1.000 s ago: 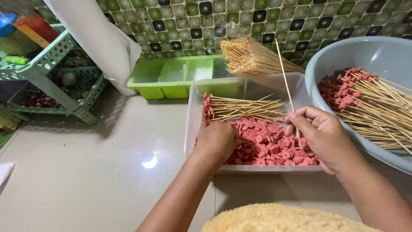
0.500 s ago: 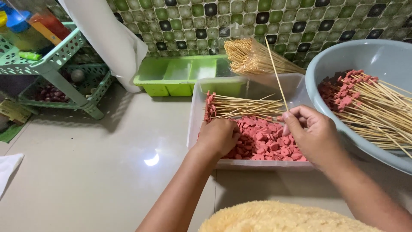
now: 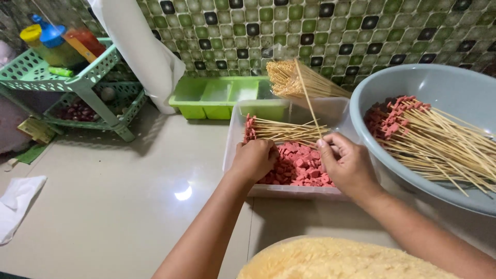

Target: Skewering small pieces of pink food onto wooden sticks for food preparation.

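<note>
The right hand [image 3: 347,164] still pinched a thin bamboo skewer [image 3: 308,98], now tilted more upright than a second before. The left hand [image 3: 254,159] stayed curled over pink sausage cubes [image 3: 294,164] in the near clear plastic tray [image 3: 235,135]; its grip was hidden.

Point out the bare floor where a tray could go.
The pale tiled floor is bare between the green plastic rack, the white cloth and the clear tub of pink meat cubes. Crowded: right, around the grey basin of skewers and both hands.
</note>
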